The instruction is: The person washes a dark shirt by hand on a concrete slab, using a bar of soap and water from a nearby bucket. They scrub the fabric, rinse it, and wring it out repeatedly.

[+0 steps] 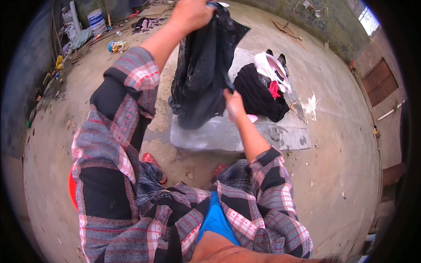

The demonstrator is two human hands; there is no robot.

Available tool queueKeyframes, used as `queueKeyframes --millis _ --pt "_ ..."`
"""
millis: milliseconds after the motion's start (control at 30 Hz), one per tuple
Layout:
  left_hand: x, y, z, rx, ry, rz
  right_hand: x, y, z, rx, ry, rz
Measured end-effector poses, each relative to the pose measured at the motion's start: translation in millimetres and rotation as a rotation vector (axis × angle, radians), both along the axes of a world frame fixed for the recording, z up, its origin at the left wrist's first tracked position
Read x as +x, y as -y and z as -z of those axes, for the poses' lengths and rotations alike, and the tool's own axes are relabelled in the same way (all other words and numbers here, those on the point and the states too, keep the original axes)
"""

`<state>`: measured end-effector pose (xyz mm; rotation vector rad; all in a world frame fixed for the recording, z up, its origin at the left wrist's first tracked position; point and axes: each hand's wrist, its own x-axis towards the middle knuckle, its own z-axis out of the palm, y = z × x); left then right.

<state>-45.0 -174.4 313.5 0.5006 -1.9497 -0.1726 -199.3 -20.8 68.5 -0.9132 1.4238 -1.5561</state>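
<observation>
A black garment (205, 69) hangs above a grey stone slab (210, 138) and looks damp and crumpled. My left hand (194, 14) is raised at the top of the view, gripping the garment's upper edge. Lower and to the right, my right hand (235, 105) pinches the garment's side edge. The lower end of the cloth is blurred. Right of it on the slab lies a pile with black cloth (250, 88), a red piece of cloth (273, 89) and a white item with straps (271, 67). A bit of pink (252, 118) shows beside my right wrist.
Part of a red basin (72, 189) shows beyond my left sleeve. A white and blue bucket (96, 21), a plastic toy (117, 46) and a heap of cloth (148, 24) stand or lie toward the far left wall. White residue (310, 107) marks the concrete floor right of the slab.
</observation>
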Motion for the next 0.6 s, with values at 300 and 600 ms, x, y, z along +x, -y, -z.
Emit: queueKeyframes --millis 300,600 --pt "103.2 75.2 35.5 -0.042 0.342 -0.275 -92.2 3.7 -196.3 -0.063 -1.503 0.632" --pt "95.5 54.6 25.7 -0.304 0.384 -0.153 -127.0 -32.0 -327.8 0.069 -2.138 0.663"
